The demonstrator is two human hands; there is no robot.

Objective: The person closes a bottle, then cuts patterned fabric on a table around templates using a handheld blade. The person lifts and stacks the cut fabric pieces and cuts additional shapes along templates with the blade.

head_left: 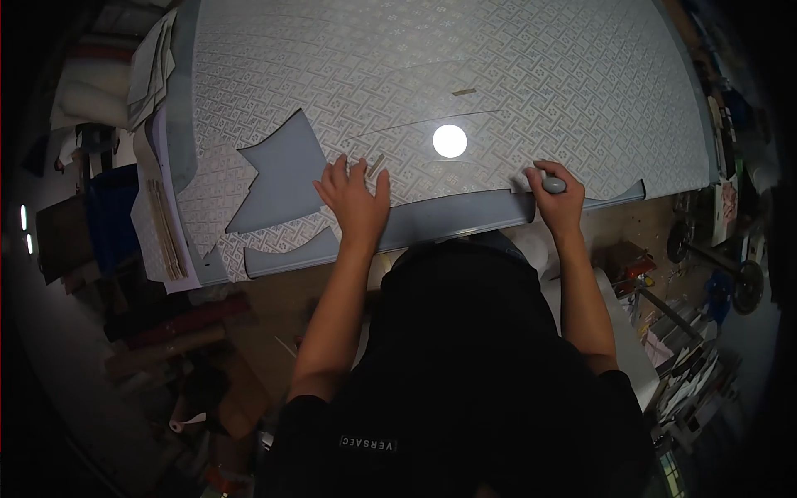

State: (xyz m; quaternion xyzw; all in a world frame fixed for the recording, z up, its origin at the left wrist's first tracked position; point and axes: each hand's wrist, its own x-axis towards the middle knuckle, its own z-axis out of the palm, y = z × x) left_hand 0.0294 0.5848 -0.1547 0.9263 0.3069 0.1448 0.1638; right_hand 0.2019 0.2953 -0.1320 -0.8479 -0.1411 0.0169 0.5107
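you're seemingly steadying patterned sheet (398, 83), left hand (354, 202) open at eleven o'clock, right hand (562, 199) gripping rounded grey tool (554, 185) at one; next needs flatness.

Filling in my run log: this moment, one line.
left hand: fingers spread on patterned sheet | right hand: closed around grey rounded handle near sheet's edge | grey surface: showing through gap

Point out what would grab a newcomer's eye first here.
Probably the glaring white disc at upper centre, on the patterned sheet. Next comes the jagged grey shape beside the left hand, then the rounded grey knob in the right hand.
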